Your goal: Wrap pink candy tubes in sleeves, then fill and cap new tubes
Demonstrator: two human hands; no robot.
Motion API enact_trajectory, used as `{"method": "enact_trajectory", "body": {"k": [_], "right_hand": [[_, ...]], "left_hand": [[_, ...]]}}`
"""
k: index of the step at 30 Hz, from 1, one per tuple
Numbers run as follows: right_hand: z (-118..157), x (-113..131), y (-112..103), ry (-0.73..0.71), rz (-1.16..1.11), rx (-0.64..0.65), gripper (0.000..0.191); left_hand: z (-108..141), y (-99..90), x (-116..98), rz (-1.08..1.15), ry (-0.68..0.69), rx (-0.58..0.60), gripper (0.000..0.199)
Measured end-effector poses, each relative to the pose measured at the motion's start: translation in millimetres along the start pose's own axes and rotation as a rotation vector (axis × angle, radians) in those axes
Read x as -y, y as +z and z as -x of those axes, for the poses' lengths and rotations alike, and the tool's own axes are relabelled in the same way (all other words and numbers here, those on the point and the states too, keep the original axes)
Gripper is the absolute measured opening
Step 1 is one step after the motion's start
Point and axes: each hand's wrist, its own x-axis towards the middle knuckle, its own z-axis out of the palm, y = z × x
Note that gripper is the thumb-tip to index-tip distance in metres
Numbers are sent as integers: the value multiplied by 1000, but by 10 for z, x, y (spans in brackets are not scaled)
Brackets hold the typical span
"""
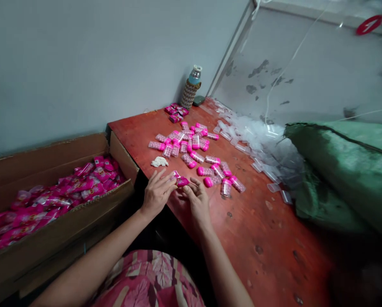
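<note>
The fingertips of the left hand (pixel 158 192) and right hand (pixel 197 202) are closed on a small pink packet (pixel 182 181), one hand at each end, just inside the near edge of the red table (pixel 261 230). Both forearms reach in across that edge. On the table near it, just beyond the left hand, lies a white crumpled scrap (pixel 159 161). Pink-capped tubes (pixel 197 157) spread over the table's middle, the closest near the right fingers; the tabletop runs on to the right of that hand, scuffed with dark spots. Clear plastic pieces (pixel 258 136) heap along the table's far right side, against a bulging green sack (pixel 344 170). At the table's far end stand a sleeved bottle (pixel 191 87) and more packets (pixel 176 117). Left of the table, a cardboard box (pixel 119 158) holds pink packs (pixel 82 183). A pale wall (pixel 82 64) rises behind the table.
</note>
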Motion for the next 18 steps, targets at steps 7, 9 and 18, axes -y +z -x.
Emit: {"method": "enact_trajectory", "body": {"k": [7,9,18], "right_hand": [[-129,66,-25,28,-6,43,35],[-137,93,-55,39,47,87,34],[-171,94,-36,21,55,166,32]], "left_hand": [[76,-56,22,154,-348,182,28],[51,-97,66,156,-438,268,29],[82,-102,132,329,-537,323,18]]}}
